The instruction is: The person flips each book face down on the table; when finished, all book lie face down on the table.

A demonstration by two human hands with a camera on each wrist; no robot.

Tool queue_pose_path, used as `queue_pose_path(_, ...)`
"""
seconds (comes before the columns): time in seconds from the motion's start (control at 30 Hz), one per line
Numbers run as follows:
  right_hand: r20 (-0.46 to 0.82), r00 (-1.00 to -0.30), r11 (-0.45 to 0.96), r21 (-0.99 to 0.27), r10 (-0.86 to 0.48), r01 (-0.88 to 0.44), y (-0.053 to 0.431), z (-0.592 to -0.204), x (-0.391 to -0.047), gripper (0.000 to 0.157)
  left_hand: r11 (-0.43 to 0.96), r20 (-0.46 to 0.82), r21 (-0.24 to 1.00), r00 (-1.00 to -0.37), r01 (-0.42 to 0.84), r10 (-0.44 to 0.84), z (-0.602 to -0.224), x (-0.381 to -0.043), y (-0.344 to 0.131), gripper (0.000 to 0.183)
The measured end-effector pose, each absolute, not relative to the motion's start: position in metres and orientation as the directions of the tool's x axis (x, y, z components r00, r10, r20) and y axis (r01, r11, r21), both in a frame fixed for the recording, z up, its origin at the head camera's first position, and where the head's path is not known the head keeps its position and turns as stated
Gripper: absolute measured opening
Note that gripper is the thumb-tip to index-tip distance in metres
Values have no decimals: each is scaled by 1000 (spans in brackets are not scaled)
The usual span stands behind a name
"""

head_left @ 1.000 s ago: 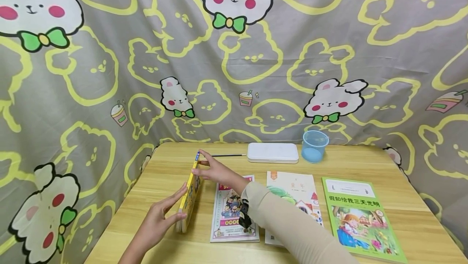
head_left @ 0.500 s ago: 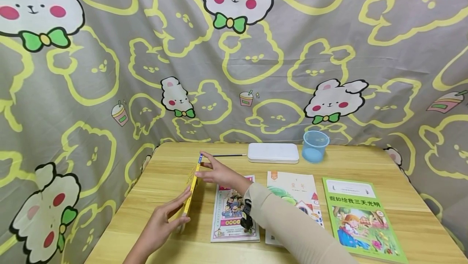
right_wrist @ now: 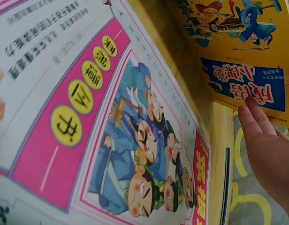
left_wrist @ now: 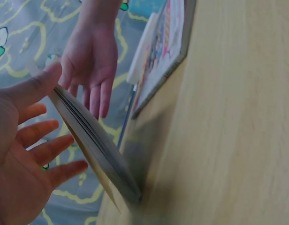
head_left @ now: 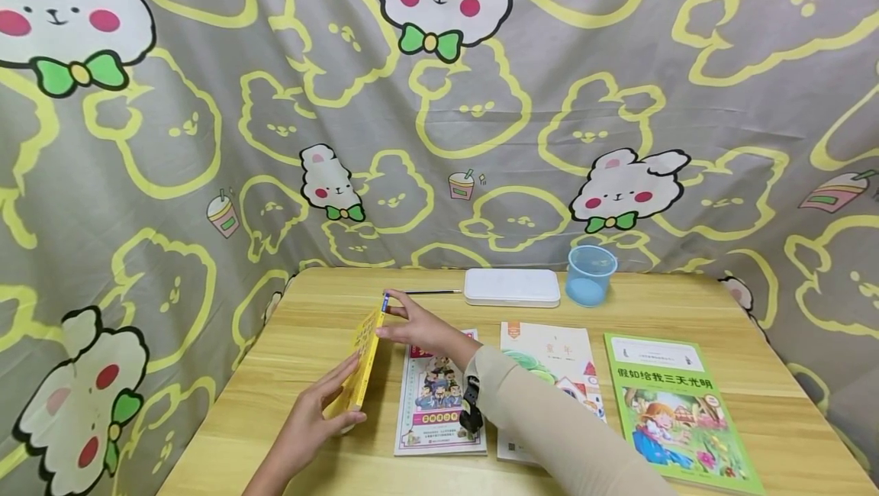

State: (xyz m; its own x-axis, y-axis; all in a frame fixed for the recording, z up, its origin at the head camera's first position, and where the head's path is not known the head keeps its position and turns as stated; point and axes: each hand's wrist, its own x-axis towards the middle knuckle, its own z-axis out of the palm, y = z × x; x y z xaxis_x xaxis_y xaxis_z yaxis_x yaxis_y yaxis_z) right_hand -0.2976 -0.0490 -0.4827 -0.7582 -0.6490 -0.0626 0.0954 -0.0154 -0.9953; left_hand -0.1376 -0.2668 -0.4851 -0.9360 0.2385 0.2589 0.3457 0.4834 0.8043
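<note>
A yellow book (head_left: pixel 364 362) stands tilted on its edge at the left of the table, its top leaning right. My left hand (head_left: pixel 312 413) holds its near end between thumb and fingers; in the left wrist view the thumb (left_wrist: pixel 39 86) lies at the book's upper edge, fingers spread along the other side. My right hand (head_left: pixel 423 326) pinches the far upper corner. The right wrist view shows its fingertips (right_wrist: pixel 251 117) on the illustrated front cover (right_wrist: pixel 229 51), by a blue title panel. Just right of it lies a pink-and-white book (head_left: pixel 439 420) with cartoon figures.
Further right lie a white book (head_left: pixel 549 343) partly under my right sleeve (head_left: pixel 542 420), and a green book (head_left: pixel 676 404). At the back are a thin dark pencil or brush (head_left: pixel 433 291), a white case (head_left: pixel 512 287) and a blue translucent cup (head_left: pixel 590 276). A patterned curtain (head_left: pixel 439 122) hangs behind.
The yellow book has tipped over to the right, so its left-facing side now shows instead of its right-facing side. Both hands have shifted slightly right with it.
</note>
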Motion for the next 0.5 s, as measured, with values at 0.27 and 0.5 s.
queue_pose_path(0.27, -66, -772, 106, -994, -632, -2, -45, -489, -299, 93, 611, 175, 753, -969, 245, 173, -495, -139, -268, 77)
queue_pose_path(0.5, -58, -783, 172, -983, -620, -63, -44, -493, -300, 94, 646, 106, 739, -980, 190, 167, -499, -140, -268, 78)
